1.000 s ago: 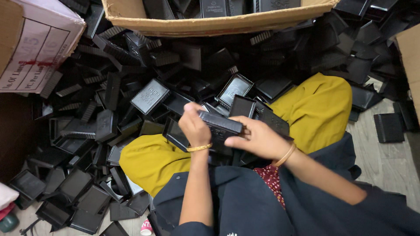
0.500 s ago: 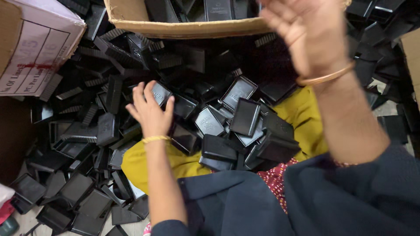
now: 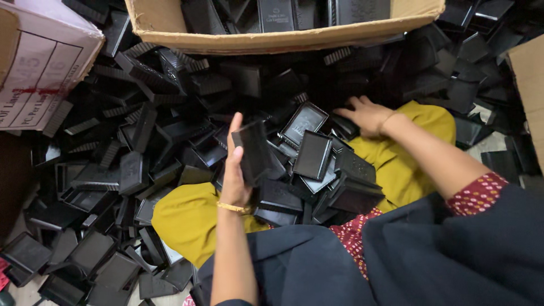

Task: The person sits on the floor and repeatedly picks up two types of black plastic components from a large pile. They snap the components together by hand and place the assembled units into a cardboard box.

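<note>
I sit on the floor amid a heap of black plastic tray-shaped parts [image 3: 141,147]. My left hand [image 3: 235,170] holds one black plastic part [image 3: 254,152] upright above my lap, thumb pointing up beside it. My right hand [image 3: 367,115] reaches forward with fingers spread, resting on black parts at the far side of my knee. Several more black parts [image 3: 317,170] lie piled in my lap between my yellow-clad knees [image 3: 187,218].
A brown cardboard box [image 3: 272,41] with black parts inside stands at the top. A white printed carton [image 3: 42,68] is at the upper left, and another cardboard edge [image 3: 530,79] shows at the right. Black parts cover the floor all around.
My left hand came back from the pile holding a black part. My right hand, raised high toward the box half a second ago, has dropped onto the parts by my right knee.
</note>
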